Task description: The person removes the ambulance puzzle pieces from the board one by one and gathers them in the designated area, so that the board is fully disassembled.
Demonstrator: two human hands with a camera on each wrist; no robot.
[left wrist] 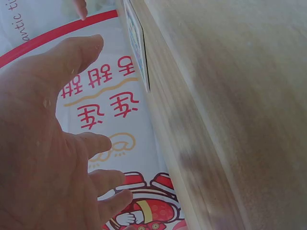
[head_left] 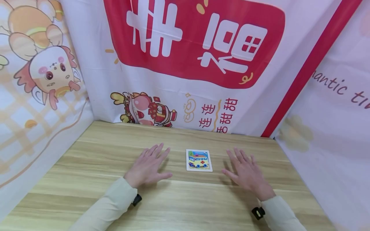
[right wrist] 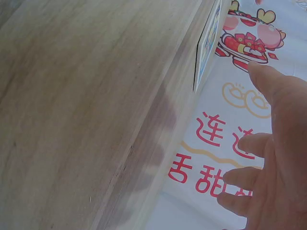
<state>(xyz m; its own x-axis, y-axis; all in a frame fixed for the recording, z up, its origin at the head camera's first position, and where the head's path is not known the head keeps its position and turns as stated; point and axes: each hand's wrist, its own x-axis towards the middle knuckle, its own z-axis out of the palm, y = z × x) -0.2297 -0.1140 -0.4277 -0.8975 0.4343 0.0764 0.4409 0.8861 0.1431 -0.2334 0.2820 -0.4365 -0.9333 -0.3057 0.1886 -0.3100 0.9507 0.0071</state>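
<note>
Both hands are spread flat with straight fingers, gripping nothing, over the wooden table [head_left: 95, 154]. Between them lies a small picture card [head_left: 198, 160], face up and flat on the wood. The left hand [head_left: 148, 166] sits just left of the card, the right hand [head_left: 247, 173] just right of it, and neither touches it. From the head view it is hard to say whether the palms rest on the wood or hover just above it.

The card's drawing looks like a yellow cartoon vehicle on blue, but the detail is too small to read. The pale sleeves [head_left: 115, 202] run off the bottom edge, and a dark strap shows at each wrist.

Left wrist view: the left hand [left wrist: 48, 143] fills the lower left, its palm cut off by the frame, with clear air between the fingers [left wrist: 91, 143] and the table. Here the card [left wrist: 138, 45] is only a thin sliver, seen edge-on, its picture lost.

Right wrist view: same story. The right hand [right wrist: 273, 158] is cropped at the right edge, and the card [right wrist: 207, 45] is a slanted strip beyond it.

Only the head view shows the printed banner [head_left: 190, 41] whole behind the card; the wrist views catch just upside-down red characters.
</note>
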